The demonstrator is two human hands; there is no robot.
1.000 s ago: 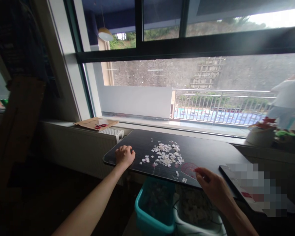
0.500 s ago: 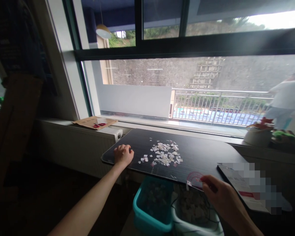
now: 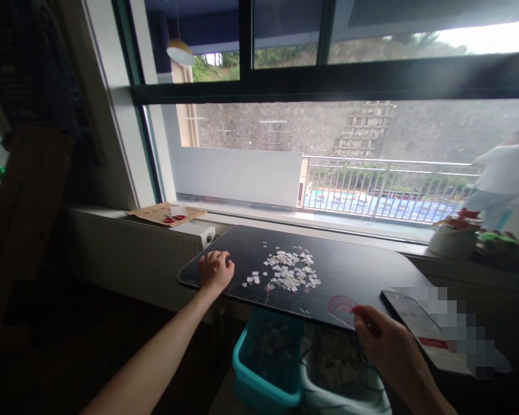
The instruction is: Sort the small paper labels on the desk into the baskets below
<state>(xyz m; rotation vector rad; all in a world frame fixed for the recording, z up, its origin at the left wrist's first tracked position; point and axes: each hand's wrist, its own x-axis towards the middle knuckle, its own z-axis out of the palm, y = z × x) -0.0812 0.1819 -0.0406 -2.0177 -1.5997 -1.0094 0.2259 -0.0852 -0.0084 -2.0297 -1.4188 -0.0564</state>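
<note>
My left hand (image 3: 216,270) rests on the left end of the dark table (image 3: 350,268) with its fingers curled in; whether anything is inside them is hidden. To its right lies a loose heap of small white paper pieces (image 3: 292,271). At the table's front edge, my right hand (image 3: 383,331) is closed, thumb and fingertips together beside a red round print (image 3: 342,304). What the pinch holds, if anything, cannot be made out. Below the edge stand a turquoise bin (image 3: 242,369) and a pale green bin (image 3: 313,392), both with small pieces inside.
A dark-edged phone or tablet (image 3: 432,340), partly blurred out, lies at the table's right. Red-handled scissors (image 3: 174,218) sit on brown paper (image 3: 149,213) by the radiator (image 3: 142,248). A plant pot (image 3: 452,239) stands on the sill. Outside the window is a person (image 3: 506,167).
A white strip that hung at the table's front edge by my right hand is gone from there. Both hands have stayed almost in place.
</note>
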